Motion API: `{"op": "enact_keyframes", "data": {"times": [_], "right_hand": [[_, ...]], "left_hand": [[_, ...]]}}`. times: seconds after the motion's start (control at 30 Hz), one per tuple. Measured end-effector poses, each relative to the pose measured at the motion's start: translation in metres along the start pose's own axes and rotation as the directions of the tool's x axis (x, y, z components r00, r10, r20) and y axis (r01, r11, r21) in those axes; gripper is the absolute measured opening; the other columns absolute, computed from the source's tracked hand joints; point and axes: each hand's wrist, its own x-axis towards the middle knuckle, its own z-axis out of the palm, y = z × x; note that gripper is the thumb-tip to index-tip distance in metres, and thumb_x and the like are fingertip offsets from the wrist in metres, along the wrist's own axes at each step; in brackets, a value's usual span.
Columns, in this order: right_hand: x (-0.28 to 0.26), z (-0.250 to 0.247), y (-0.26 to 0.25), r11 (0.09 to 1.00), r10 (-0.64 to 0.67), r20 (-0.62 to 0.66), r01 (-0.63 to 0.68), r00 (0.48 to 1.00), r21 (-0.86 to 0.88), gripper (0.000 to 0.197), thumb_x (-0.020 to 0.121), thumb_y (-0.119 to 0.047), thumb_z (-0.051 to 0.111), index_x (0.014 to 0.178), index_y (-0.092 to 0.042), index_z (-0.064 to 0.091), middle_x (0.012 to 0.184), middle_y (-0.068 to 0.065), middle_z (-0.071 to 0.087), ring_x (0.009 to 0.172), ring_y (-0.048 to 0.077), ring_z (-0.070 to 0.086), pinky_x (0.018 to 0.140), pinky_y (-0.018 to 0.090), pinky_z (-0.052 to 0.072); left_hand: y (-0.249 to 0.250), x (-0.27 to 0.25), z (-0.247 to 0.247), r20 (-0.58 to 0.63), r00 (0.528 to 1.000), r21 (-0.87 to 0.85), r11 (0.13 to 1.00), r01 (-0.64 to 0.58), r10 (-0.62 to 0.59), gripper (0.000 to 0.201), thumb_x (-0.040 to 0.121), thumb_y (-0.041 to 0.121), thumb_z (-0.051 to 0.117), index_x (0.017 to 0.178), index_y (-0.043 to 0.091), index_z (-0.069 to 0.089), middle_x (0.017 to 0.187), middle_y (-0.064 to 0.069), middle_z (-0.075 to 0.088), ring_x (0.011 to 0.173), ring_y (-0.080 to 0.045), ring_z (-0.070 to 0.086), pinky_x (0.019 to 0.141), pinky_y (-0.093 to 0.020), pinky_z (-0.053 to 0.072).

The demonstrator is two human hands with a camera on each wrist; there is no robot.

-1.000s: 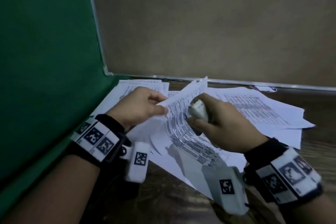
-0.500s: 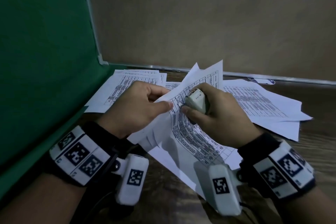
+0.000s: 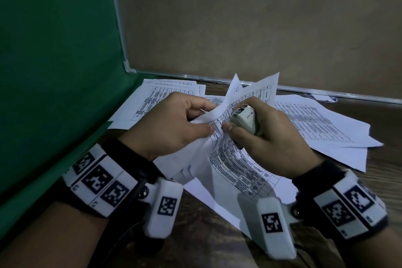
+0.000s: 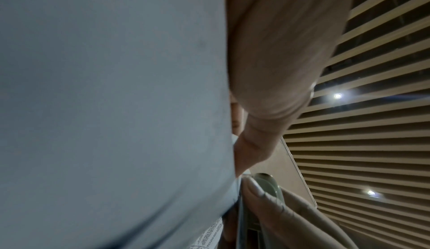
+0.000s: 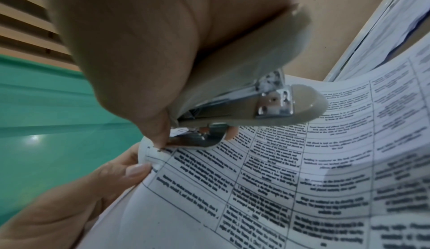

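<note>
Seen from above, a person's two hands worked a bundle of printed sheets over a dark wooden table. Within the last second the bundle had risen off the loose papers beneath it, so its top edge now stood up behind the knuckles, and the hands had drawn closer together. The left hand pinched the bundle's corner between thumb and fingers. The right hand was wrapped around a beige stapler, its thumb tip just beside the left thumb. From the right wrist, the stapler's metal end touched that corner beside a small staple. The corner seemed braced and lined up, so work on it looked about to begin; whether pulling the staple or adding another could not be told.
</note>
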Motion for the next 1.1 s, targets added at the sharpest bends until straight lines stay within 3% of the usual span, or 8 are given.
{"op": "enact_keyframes", "data": {"times": [0.2,0.4,0.53,0.63,0.73,0.87,0.97,1.1], "right_hand": [[-0.001,-0.001,-0.002,0.999,-0.034,-0.015,0.034,0.999,-0.008,0.031,0.092,-0.048,0.068,0.091,-0.019,0.059,0.066,-0.001,0.068,0.059,0.013,0.063,0.059,0.041,0.050],[0.000,0.002,-0.002,0.996,-0.031,-0.069,0.036,0.997,0.081,0.028,0.089,-0.044,0.076,0.087,-0.021,0.060,0.064,-0.001,0.066,0.056,0.017,0.062,0.054,0.043,0.051],[0.001,0.009,0.000,0.969,-0.020,-0.102,0.044,0.995,0.242,0.028,0.085,-0.049,0.076,0.086,-0.026,0.059,0.065,0.001,0.066,0.056,0.027,0.062,0.052,0.049,0.053],[0.001,0.012,-0.002,0.946,-0.013,-0.114,0.049,0.993,0.319,0.024,0.089,-0.035,0.080,0.088,-0.024,0.060,0.063,0.003,0.067,0.050,0.024,0.059,0.047,0.035,0.048],[0.000,0.012,-0.004,0.923,-0.017,-0.117,0.060,0.993,0.380,0.023,0.089,-0.030,0.081,0.091,-0.020,0.060,0.063,0.007,0.067,0.049,0.028,0.059,0.044,0.037,0.049],[-0.002,0.013,-0.006,0.895,0.000,-0.091,0.041,0.996,0.444,0.021,0.087,-0.023,0.079,0.091,-0.016,0.059,0.059,0.011,0.065,0.041,0.013,0.054,0.040,0.022,0.041],[-0.001,0.014,-0.004,0.905,0.001,-0.083,0.034,0.997,0.424,0.021,0.087,-0.024,0.080,0.090,-0.016,0.060,0.061,0.011,0.065,0.043,0.012,0.054,0.042,0.022,0.042],[0.000,0.012,0.000,0.964,-0.049,-0.115,0.077,0.992,0.255,0.024,0.086,-0.040,0.081,0.088,-0.027,0.061,0.066,-0.003,0.066,0.056,0.026,0.061,0.052,0.045,0.052]], "left_hand": [[0.007,-0.004,0.001,0.053,0.996,0.095,0.993,-0.071,0.066,0.010,0.092,0.014,0.078,0.100,0.019,0.081,0.094,0.004,0.081,0.094,-0.019,0.077,0.092,-0.053,0.059],[0.011,-0.006,0.000,0.058,0.995,0.121,0.988,-0.093,0.087,0.015,0.091,0.006,0.077,0.091,0.021,0.080,0.076,0.012,0.076,0.070,-0.002,0.069,0.068,-0.023,0.051],[0.013,-0.007,-0.005,-0.041,0.993,0.146,0.984,-0.100,0.107,0.021,0.086,0.010,0.082,0.103,0.022,0.082,0.089,0.011,0.081,0.085,-0.008,0.077,0.080,-0.032,0.061],[0.014,-0.008,-0.009,-0.078,0.995,0.155,0.987,-0.052,0.065,0.018,0.084,0.015,0.085,0.100,0.024,0.083,0.087,0.010,0.081,0.085,-0.014,0.078,0.085,-0.046,0.063],[0.014,-0.008,-0.010,-0.072,0.997,0.127,0.992,-0.005,0.015,0.016,0.084,0.017,0.085,0.099,0.021,0.083,0.088,0.006,0.082,0.087,-0.019,0.079,0.088,-0.055,0.061],[0.015,-0.008,-0.008,-0.073,0.997,0.103,0.994,0.033,-0.025,0.017,0.084,0.013,0.085,0.100,0.018,0.082,0.088,0.003,0.082,0.087,-0.021,0.079,0.089,-0.054,0.061],[0.016,-0.009,-0.004,-0.083,0.996,0.140,0.990,-0.026,0.038,0.044,0.084,0.006,0.082,0.121,0.030,0.074,0.091,0.006,0.081,0.085,-0.017,0.078,0.087,-0.047,0.062],[0.022,-0.016,0.004,0.008,0.963,0.327,0.910,-0.256,0.268,0.088,0.085,0.008,0.076,0.151,0.054,0.040,0.140,0.018,0.064,0.120,0.013,0.059,0.093,-0.015,0.054]]}}
